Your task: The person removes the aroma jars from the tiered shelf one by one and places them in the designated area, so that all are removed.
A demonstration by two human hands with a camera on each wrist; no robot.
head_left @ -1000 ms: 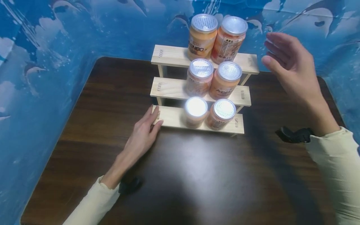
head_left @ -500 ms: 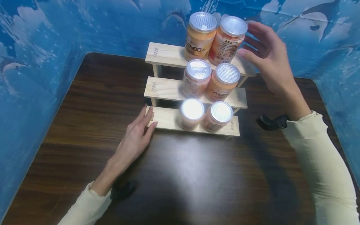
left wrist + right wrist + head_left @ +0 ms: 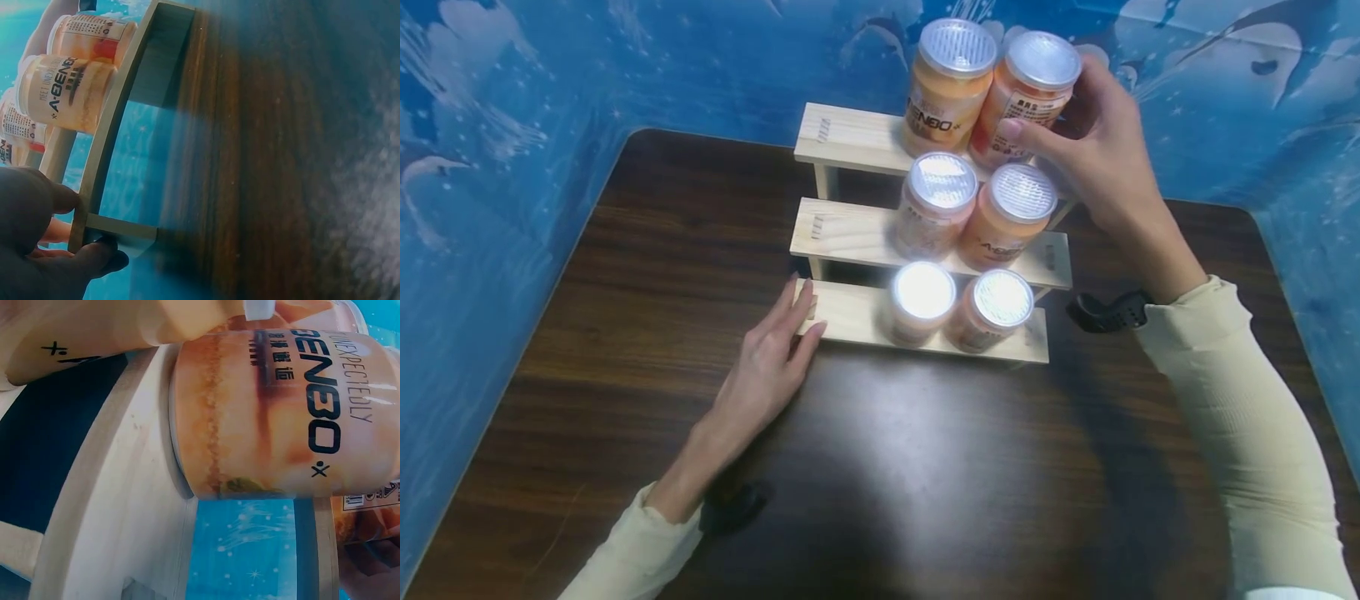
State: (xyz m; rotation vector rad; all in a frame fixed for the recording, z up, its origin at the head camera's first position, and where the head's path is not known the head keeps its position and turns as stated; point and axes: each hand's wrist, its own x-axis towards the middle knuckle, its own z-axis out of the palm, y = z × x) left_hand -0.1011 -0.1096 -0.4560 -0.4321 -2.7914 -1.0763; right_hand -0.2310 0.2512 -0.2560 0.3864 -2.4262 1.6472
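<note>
A three-tier wooden stand [image 3: 842,225] carries two clear cans with silver lids on each tier. My left hand [image 3: 760,367] holds the left end of the lowest board [image 3: 853,312]. In the left wrist view, my fingers and thumb close around that board's end [image 3: 80,219]. At the top tier, my right hand [image 3: 1108,154] grips the right-hand can [image 3: 1045,62], thumb across its printed label and the other fingers mostly hidden behind. This can still stands against its yellowish neighbour [image 3: 951,83]. A middle-tier can [image 3: 269,419] fills much of the right wrist view.
The middle-tier cans [image 3: 936,204] and front cans [image 3: 921,304] stand close below the right hand. A dark wooden table [image 3: 887,467] lies under the stand. Behind it hangs a blue dolphin-print cloth [image 3: 715,75].
My right hand has come in from the right and taken hold of the top right can. The left hand stays at the lowest board's end. The head view has shifted slightly.
</note>
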